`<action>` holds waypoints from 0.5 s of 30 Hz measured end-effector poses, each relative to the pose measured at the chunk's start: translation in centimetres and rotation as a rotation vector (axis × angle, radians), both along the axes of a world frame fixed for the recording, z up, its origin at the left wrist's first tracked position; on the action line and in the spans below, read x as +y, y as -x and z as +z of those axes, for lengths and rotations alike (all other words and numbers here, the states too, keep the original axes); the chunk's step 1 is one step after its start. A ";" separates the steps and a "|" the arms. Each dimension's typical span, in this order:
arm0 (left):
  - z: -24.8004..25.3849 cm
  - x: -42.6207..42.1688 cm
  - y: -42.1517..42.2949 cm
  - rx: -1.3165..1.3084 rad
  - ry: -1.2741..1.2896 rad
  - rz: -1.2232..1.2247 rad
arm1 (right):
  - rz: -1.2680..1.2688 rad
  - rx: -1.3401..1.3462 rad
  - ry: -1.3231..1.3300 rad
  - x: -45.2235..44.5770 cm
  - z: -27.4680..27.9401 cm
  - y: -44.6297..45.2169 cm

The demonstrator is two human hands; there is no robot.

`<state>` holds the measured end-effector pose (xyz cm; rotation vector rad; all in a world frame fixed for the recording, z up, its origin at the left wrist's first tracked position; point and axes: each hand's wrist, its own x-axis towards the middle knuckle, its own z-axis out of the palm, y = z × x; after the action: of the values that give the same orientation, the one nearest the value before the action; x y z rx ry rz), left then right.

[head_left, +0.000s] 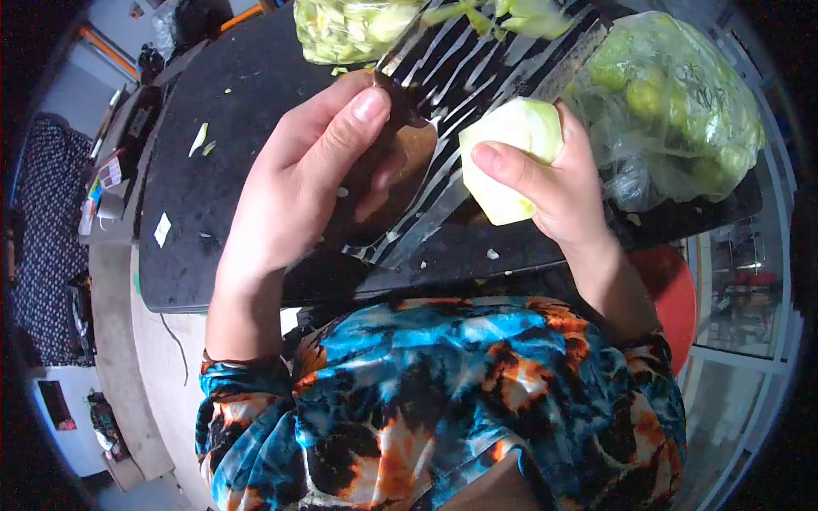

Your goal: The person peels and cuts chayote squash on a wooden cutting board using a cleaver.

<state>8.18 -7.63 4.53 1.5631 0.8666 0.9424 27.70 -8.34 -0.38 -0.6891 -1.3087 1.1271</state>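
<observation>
My left hand (328, 136) is closed around a flat, shiny, brownish thing (413, 157) that looks like a wide knife blade; its surface mirrors my fingers and its grip end is hidden. Over on the right, my right hand (554, 179) is wrapped round a peeled pale green fruit (503, 175) with cut, faceted sides, the thumb pressing on its front. The two hands are apart, above the near part of the black table. Beneath and behind them lies a striped, glossy plastic sheet or bag (464, 77).
At the right stands a clear plastic bag of whole green fruits (673, 102). A bag of pale green cut pieces (349, 34) is at the back. Small scraps (198, 139) dot the black table (239, 230). A red stool or chair (669, 294) stands beside me.
</observation>
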 end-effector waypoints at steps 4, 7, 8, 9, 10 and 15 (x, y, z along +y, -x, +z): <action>0.3 0.1 0.0 -0.025 0.090 -0.035 | 0.008 -0.040 -0.007 0.2 0.1 -0.1; 0.1 0.3 0.0 -0.104 0.168 -0.077 | -0.014 -0.080 -0.010 0.4 0.1 -0.3; 0.1 0.4 0.0 -0.125 0.192 -0.068 | -0.017 -0.100 -0.003 0.5 0.0 -0.4; 0.0 0.4 -0.1 -0.147 0.217 -0.060 | -0.017 -0.083 0.002 0.7 -0.2 -0.3; -0.1 0.4 -0.2 -0.168 0.241 -0.051 | -0.018 -0.066 0.007 0.9 -0.5 -0.2; -1.8 0.9 -0.4 -0.299 0.326 -0.093 | -0.029 0.027 0.006 1.4 -1.2 0.6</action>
<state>8.56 -6.70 2.75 1.1397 0.6895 0.8896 27.15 -6.93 -1.63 -0.6926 -1.2695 1.1138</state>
